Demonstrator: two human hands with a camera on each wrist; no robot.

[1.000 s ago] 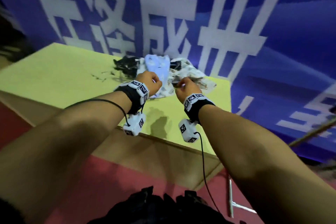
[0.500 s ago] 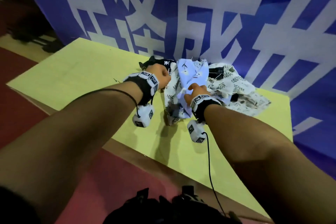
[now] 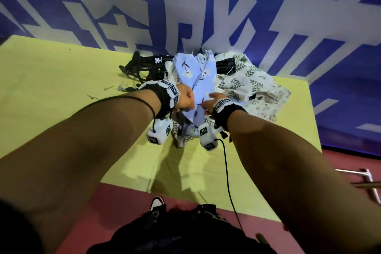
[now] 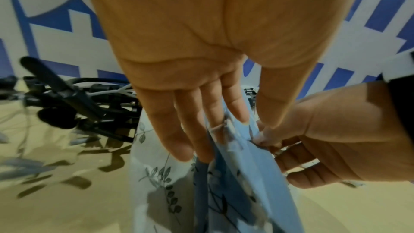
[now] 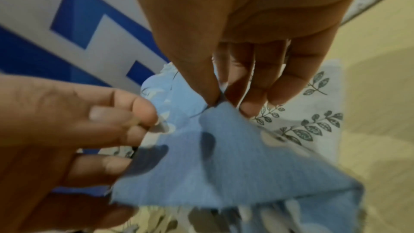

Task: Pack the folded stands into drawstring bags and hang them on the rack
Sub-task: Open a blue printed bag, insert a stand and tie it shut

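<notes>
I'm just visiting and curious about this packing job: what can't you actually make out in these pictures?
- Rack: only a metal bar shows in the head view, cut by the right edge; whether it is the rack is unclear.
- Blue floral bag: its mouth is hidden between the left hand and right hand; wrist views are blurred there.
- Black folded stands: tangled and partly under the leaf-print bags, so no count.
- Small bits on the yellow table: too small to identify.

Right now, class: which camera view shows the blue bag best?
The head view: the blue bag shows nearly whole, held up between left hand and right hand above the table. The wrist views show only blurred close-up folds of it, pinched by fingers.
</notes>
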